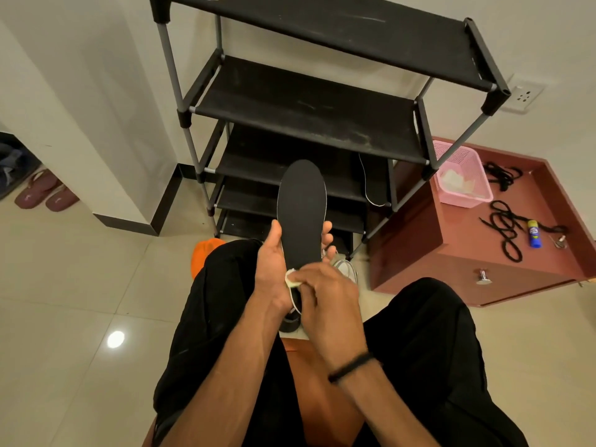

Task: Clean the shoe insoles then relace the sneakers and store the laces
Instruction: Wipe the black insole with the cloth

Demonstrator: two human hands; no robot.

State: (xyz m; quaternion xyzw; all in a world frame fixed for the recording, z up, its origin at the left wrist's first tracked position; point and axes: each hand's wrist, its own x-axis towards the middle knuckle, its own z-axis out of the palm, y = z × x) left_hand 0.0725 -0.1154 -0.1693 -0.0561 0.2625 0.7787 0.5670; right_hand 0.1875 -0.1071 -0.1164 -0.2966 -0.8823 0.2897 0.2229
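A black insole point(301, 201) stands upright in front of me, toe end up. My left hand point(274, 269) grips it around its lower part, thumb on the left edge and fingertips showing past the right edge. My right hand point(325, 291) presses a small white wipe point(292, 279) against the insole's heel end. A second black insole point(374, 182) with a white rim lies on a lower shelf of the rack. Black laces point(506, 229) lie coiled on the red cabinet top at the right, with another bundle point(501, 175) behind them.
A black shoe rack point(306, 108) stands straight ahead against the wall. On the red cabinet point(451, 253) sit a pink basket point(464, 175) and a small blue-and-yellow bottle point(533, 233). Maroon slippers point(45, 195) lie at the far left. An orange object point(203, 253) sits by my left knee.
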